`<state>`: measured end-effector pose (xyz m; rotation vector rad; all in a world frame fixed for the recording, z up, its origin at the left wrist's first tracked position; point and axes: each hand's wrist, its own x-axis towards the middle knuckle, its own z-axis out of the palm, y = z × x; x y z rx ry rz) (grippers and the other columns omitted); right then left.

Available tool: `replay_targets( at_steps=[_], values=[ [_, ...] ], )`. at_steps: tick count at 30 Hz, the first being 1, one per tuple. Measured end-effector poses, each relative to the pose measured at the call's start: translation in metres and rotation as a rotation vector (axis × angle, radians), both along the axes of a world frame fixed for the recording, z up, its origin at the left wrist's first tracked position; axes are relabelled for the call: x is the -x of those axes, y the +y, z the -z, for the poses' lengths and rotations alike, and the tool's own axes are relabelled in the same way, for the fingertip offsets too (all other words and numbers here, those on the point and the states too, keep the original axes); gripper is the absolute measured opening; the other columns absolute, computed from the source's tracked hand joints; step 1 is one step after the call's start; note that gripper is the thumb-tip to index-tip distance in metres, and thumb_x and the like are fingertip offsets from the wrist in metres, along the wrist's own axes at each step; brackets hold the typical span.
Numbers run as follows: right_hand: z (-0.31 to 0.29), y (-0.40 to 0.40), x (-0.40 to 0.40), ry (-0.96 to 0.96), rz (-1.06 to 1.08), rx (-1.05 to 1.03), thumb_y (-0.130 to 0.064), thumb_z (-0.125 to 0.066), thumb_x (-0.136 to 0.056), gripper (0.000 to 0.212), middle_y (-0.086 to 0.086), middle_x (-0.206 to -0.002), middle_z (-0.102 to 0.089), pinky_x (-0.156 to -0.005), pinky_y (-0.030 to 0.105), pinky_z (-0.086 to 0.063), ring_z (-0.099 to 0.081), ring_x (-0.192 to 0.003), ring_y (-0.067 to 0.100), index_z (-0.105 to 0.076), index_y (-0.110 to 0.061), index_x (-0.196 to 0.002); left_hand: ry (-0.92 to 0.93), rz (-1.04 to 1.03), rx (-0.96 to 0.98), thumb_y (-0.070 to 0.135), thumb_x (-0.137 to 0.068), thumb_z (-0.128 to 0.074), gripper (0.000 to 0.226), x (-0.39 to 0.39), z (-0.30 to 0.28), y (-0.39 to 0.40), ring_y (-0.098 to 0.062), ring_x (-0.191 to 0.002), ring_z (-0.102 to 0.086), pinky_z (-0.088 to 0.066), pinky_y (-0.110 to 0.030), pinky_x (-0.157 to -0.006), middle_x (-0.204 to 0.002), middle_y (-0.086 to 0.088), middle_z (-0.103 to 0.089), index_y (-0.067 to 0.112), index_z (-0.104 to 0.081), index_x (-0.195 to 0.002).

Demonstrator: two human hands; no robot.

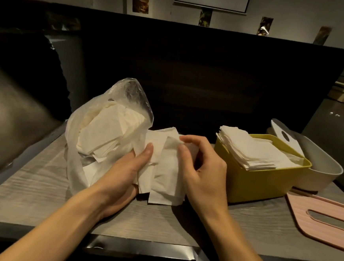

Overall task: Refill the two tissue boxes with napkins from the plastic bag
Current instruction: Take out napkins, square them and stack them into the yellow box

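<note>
Now our left hand [129, 172] grips a limp wad of soft white napkins [164, 171] above the woodgrain table [39, 185] | right hand [201, 169] pinches its top edge | crinkled clear bag [97, 128] touches wad's left | square yellow box [266, 179] right, heaped full | rounded grey box [326, 169] behind it | pink slotted lid [328, 221] flat.

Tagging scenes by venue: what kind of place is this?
Probably a restaurant or café booth. A dark padded bench back faces a grey wood-grain table, small photo prints line the wall, and the yellow plastic tissue box is being restocked with white paper napkins.
</note>
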<state>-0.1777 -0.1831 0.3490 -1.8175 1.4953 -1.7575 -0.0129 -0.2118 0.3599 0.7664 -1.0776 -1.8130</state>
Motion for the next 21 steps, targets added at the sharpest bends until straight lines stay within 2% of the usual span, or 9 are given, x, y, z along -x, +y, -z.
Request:
replay_targets(
  at_steps=[3, 5, 7, 9, 11, 13, 17, 20, 21],
  values=[
    [0.0, -0.003, -0.003, 0.037, 0.049, 0.012, -0.027, -0.066, -0.101, 0.013, -0.02, -0.098, -0.067, -0.071, 0.017, -0.052, -0.065, -0.094, 0.003, -0.069, -0.025, -0.113, -0.11, 0.036, 0.103, 0.03, -0.095, -0.063, 0.045, -0.003, 0.004, -0.001, -0.031, -0.115, -0.07, -0.057, -0.046, -0.098, -0.123, -0.014, -0.073, 0.013, -0.06, -0.136],
    [0.0, -0.005, -0.003, 0.107, 0.055, -0.008, -0.029, -0.067, -0.1, 0.013, -0.021, -0.102, -0.067, -0.08, 0.025, -0.054, -0.063, -0.099, 0.003, -0.069, -0.027, -0.112, -0.168, 0.056, 0.168, 0.017, -0.09, -0.07, 0.046, -0.003, 0.007, -0.002, -0.03, -0.113, -0.071, -0.06, -0.04, -0.092, -0.121, -0.013, -0.074, 0.016, -0.06, -0.134],
    [0.0, -0.008, -0.003, 0.215, 0.106, 0.006, -0.033, -0.066, -0.098, 0.016, -0.02, -0.108, -0.063, -0.09, 0.03, -0.048, -0.058, -0.106, 0.001, -0.067, -0.03, -0.114, -0.198, 0.064, 0.212, 0.007, -0.089, -0.07, 0.044, -0.004, 0.008, -0.002, -0.027, -0.111, -0.073, -0.061, -0.035, -0.089, -0.118, -0.011, -0.076, 0.017, -0.062, -0.131],
    [-0.006, -0.01, -0.002, 0.297, 0.129, 0.024, -0.039, -0.065, -0.094, 0.027, -0.019, -0.117, -0.058, -0.099, 0.029, -0.039, -0.052, -0.115, 0.002, -0.065, -0.033, -0.121, -0.278, 0.047, 0.319, 0.001, -0.089, -0.069, 0.041, -0.003, 0.008, -0.002, -0.021, -0.107, -0.074, -0.06, -0.028, -0.086, -0.114, -0.005, -0.077, 0.022, -0.065, -0.124],
    [-0.015, -0.012, -0.001, 0.398, 0.071, 0.018, -0.041, -0.063, -0.09, 0.044, -0.018, -0.127, -0.056, -0.107, 0.027, -0.029, -0.047, -0.125, 0.001, -0.062, -0.034, -0.133, -0.383, 0.025, 0.42, -0.002, -0.087, -0.072, 0.043, -0.003, 0.009, -0.002, -0.014, -0.103, -0.074, -0.059, -0.023, -0.083, -0.11, 0.003, -0.078, 0.024, -0.065, -0.12],
    [-0.022, -0.015, -0.001, 0.484, -0.022, -0.035, -0.042, -0.061, -0.087, 0.053, -0.02, -0.13, -0.057, -0.111, 0.03, -0.024, -0.044, -0.126, -0.004, -0.058, -0.035, -0.14, -0.48, 0.033, 0.467, -0.002, -0.084, -0.076, 0.047, -0.003, 0.01, -0.001, -0.011, -0.1, -0.075, -0.059, -0.023, -0.081, -0.108, 0.006, -0.078, 0.021, -0.064, -0.123],
    [-0.022, -0.026, 0.002, 0.432, -0.119, -0.041, -0.042, -0.064, -0.092, 0.026, -0.024, -0.112, -0.066, -0.109, 0.038, -0.029, -0.053, -0.115, -0.003, -0.072, -0.036, -0.117, -0.59, 0.069, 0.471, 0.007, -0.083, -0.082, 0.047, -0.006, 0.01, -0.003, -0.014, -0.104, -0.073, -0.058, -0.036, -0.093, -0.111, 0.002, -0.076, 0.024, -0.064, -0.122],
    [-0.017, -0.031, 0.007, 0.302, -0.083, 0.103, -0.032, -0.07, -0.097, 0.015, -0.02, -0.113, -0.071, -0.102, 0.046, -0.045, -0.062, -0.114, 0.003, -0.077, -0.034, -0.111, -0.62, 0.03, 0.472, 0.022, -0.077, -0.087, 0.039, -0.005, 0.006, -0.002, -0.008, -0.096, -0.072, -0.057, -0.035, -0.092, -0.103, 0.011, -0.076, 0.025, -0.067, -0.11],
    [-0.016, -0.031, 0.008, 0.258, -0.077, 0.135, -0.028, -0.071, -0.097, 0.017, -0.018, -0.115, -0.072, -0.098, 0.047, -0.051, -0.064, -0.115, 0.006, -0.077, -0.032, -0.113, -0.61, 0.019, 0.462, 0.023, -0.077, -0.088, 0.037, -0.004, 0.006, -0.002, -0.002, -0.092, -0.072, -0.056, -0.029, -0.09, -0.099, 0.019, -0.075, 0.027, -0.066, -0.106]
  ],
)
